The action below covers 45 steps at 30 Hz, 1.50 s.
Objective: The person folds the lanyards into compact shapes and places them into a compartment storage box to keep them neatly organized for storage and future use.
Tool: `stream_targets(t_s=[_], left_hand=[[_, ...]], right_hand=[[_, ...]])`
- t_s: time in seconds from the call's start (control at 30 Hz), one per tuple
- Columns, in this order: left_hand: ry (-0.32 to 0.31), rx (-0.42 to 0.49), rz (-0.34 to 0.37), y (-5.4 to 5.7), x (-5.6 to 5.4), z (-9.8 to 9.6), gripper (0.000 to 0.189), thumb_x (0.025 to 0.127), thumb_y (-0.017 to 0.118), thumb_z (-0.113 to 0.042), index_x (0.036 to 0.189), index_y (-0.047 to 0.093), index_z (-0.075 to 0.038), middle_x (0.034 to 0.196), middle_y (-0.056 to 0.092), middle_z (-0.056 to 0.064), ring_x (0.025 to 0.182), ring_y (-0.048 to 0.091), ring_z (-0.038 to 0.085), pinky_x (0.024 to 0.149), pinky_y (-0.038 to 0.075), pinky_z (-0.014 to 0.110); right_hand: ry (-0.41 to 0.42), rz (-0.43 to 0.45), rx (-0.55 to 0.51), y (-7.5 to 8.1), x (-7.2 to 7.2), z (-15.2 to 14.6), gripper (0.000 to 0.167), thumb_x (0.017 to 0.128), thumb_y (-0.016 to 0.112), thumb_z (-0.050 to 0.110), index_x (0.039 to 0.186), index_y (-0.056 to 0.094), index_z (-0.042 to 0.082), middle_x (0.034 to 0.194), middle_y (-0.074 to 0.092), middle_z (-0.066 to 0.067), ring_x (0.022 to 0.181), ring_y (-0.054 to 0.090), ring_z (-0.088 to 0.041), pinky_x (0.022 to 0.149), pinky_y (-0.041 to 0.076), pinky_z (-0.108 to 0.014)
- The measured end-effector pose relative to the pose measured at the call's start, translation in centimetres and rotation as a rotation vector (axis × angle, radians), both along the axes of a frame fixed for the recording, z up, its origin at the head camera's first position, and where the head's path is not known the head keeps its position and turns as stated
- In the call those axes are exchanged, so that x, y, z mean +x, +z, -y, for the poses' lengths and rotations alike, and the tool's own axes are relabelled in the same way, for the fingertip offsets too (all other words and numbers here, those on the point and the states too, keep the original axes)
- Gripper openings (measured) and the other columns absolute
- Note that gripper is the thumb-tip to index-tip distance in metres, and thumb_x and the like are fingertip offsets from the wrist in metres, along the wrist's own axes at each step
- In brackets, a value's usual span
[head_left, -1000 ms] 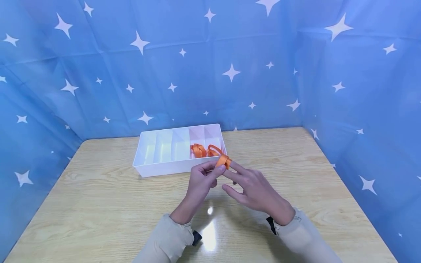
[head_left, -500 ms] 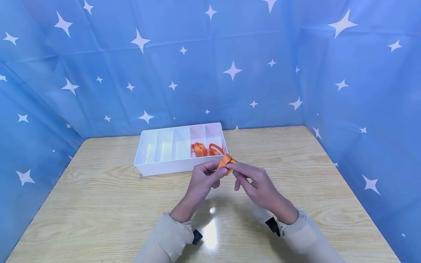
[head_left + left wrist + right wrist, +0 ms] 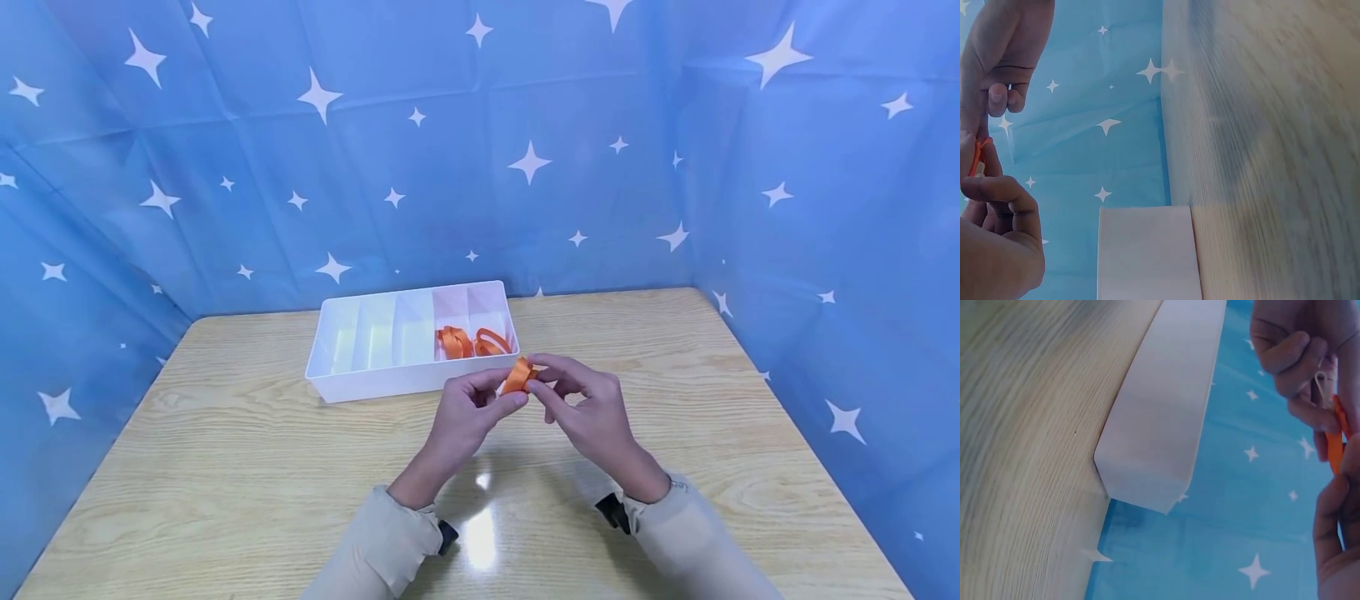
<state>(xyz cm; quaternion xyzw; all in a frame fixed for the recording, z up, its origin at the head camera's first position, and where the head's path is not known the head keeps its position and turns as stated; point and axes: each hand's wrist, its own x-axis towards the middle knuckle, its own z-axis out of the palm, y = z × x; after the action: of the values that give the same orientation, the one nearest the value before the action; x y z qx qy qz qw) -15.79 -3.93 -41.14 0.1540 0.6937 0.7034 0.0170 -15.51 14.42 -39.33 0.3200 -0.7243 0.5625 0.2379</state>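
Observation:
A short orange ribbon (image 3: 517,377), wound into a small roll, is between my two hands above the table. My left hand (image 3: 461,417) pinches its left side with thumb and fingers. On the other side, my right hand (image 3: 596,417) pinches the ribbon's right edge between thumb and forefinger. The left wrist view shows the ribbon (image 3: 975,156) edge-on, partly hidden by fingers. In the right wrist view, a thin pale loop (image 3: 1320,380) like bent wire pokes out among the left hand's fingers; its kind is unclear.
Behind the hands stands a white divided box (image 3: 382,385). Its two right compartments hold orange ribbon rolls (image 3: 454,342) and an orange ribbon loop (image 3: 491,340). The wooden table (image 3: 225,467) meets a blue star-patterned curtain (image 3: 450,167) at its back and sides.
My right hand's extended fingers have drawn in; thumb and forefinger now pinch the ribbon. The ribbon has turned in the fingers and sits slightly lower. My left hand keeps its hold.

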Motion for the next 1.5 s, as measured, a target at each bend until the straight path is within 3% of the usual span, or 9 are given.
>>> stream_targets(t_s=[0.17, 0.37, 0.57, 0.67, 0.8, 1.0, 1.13, 1.3, 1.5], left_hand=[[0.063, -0.034, -0.061, 0.0, -0.4, 0.4, 0.030, 0.088, 0.077, -0.011, 0.117, 0.074, -0.006, 0.064, 0.047, 0.006, 0.055, 0.035, 0.013, 0.050, 0.027, 0.021], [0.207, -0.055, -0.094, 0.4, -1.4, 1.5, 0.033, 0.085, 0.079, -0.008, 0.116, 0.072, 0.002, 0.064, 0.040, 0.002, 0.060, 0.037, 0.012, 0.051, 0.027, 0.020], [0.330, -0.082, -0.127, 0.4, -3.1, 3.1, 0.034, 0.084, 0.081, -0.010, 0.114, 0.072, 0.003, 0.070, 0.048, 0.004, 0.064, 0.040, 0.015, 0.054, 0.029, 0.020], [0.400, -0.141, -0.149, 0.4, -4.0, 4.1, 0.034, 0.085, 0.080, -0.011, 0.115, 0.073, 0.002, 0.076, 0.056, 0.007, 0.064, 0.041, 0.017, 0.055, 0.030, 0.021], [0.495, -0.302, -0.178, 0.4, -5.1, 5.4, 0.034, 0.087, 0.078, -0.014, 0.117, 0.072, 0.001, 0.092, 0.069, 0.012, 0.065, 0.045, 0.020, 0.055, 0.034, 0.021], [0.602, -0.558, -0.185, 0.5, -6.4, 6.5, 0.035, 0.088, 0.077, -0.016, 0.117, 0.072, 0.001, 0.102, 0.073, 0.015, 0.079, 0.061, 0.027, 0.063, 0.046, 0.033], [0.634, -0.682, -0.200, 0.5, -7.0, 6.8, 0.033, 0.088, 0.078, -0.017, 0.115, 0.073, 0.001, 0.099, 0.074, 0.016, 0.084, 0.066, 0.031, 0.069, 0.049, 0.041], [0.654, -0.802, -0.188, 0.6, -7.5, 7.0, 0.033, 0.090, 0.075, -0.018, 0.117, 0.072, 0.001, 0.100, 0.073, 0.017, 0.082, 0.067, 0.031, 0.068, 0.053, 0.041], [0.619, -0.888, -0.135, 0.5, -8.1, 7.3, 0.032, 0.091, 0.074, -0.019, 0.116, 0.072, 0.000, 0.104, 0.073, 0.018, 0.085, 0.070, 0.031, 0.068, 0.056, 0.039]], right_hand=[[-0.048, -0.051, 0.010, 0.0, -0.6, 0.3, 0.037, 0.077, 0.073, -0.018, 0.110, 0.070, -0.004, 0.082, 0.072, -0.016, 0.045, 0.056, -0.012, 0.045, 0.045, -0.019], [-0.139, -0.035, 0.018, -0.4, -1.9, 0.7, 0.025, 0.083, 0.069, -0.015, 0.107, 0.070, -0.007, 0.080, 0.069, -0.021, 0.051, 0.061, -0.022, 0.052, 0.050, -0.020], [-0.214, 0.126, 0.092, -1.3, -3.2, 0.8, 0.021, 0.090, 0.069, -0.003, 0.111, 0.071, -0.003, 0.094, 0.072, -0.014, 0.078, 0.068, -0.023, 0.071, 0.053, -0.022], [-0.220, 0.187, 0.134, -1.9, -3.9, 0.8, 0.022, 0.092, 0.069, 0.002, 0.114, 0.070, -0.003, 0.104, 0.072, -0.016, 0.091, 0.068, -0.024, 0.079, 0.055, -0.033], [-0.225, 0.204, 0.222, -2.6, -4.8, 0.9, 0.027, 0.092, 0.069, 0.005, 0.117, 0.069, -0.005, 0.115, 0.070, -0.018, 0.101, 0.067, -0.030, 0.084, 0.054, -0.049], [-0.245, 0.223, 0.374, -3.2, -5.7, 1.4, 0.037, 0.094, 0.069, 0.010, 0.127, 0.064, -0.005, 0.132, 0.061, -0.022, 0.124, 0.057, -0.036, 0.101, 0.046, -0.051], [-0.238, 0.252, 0.412, -3.5, -6.2, 1.7, 0.042, 0.096, 0.066, 0.013, 0.132, 0.060, -0.005, 0.138, 0.056, -0.022, 0.130, 0.051, -0.037, 0.106, 0.041, -0.052], [-0.225, 0.329, 0.428, -4.1, -6.8, 2.1, 0.047, 0.101, 0.060, 0.022, 0.140, 0.053, -0.003, 0.147, 0.047, -0.020, 0.137, 0.043, -0.036, 0.111, 0.035, -0.051], [-0.216, 0.401, 0.415, -4.6, -7.5, 2.4, 0.048, 0.104, 0.054, 0.028, 0.144, 0.050, 0.001, 0.153, 0.041, -0.015, 0.142, 0.036, -0.032, 0.113, 0.031, -0.051]])
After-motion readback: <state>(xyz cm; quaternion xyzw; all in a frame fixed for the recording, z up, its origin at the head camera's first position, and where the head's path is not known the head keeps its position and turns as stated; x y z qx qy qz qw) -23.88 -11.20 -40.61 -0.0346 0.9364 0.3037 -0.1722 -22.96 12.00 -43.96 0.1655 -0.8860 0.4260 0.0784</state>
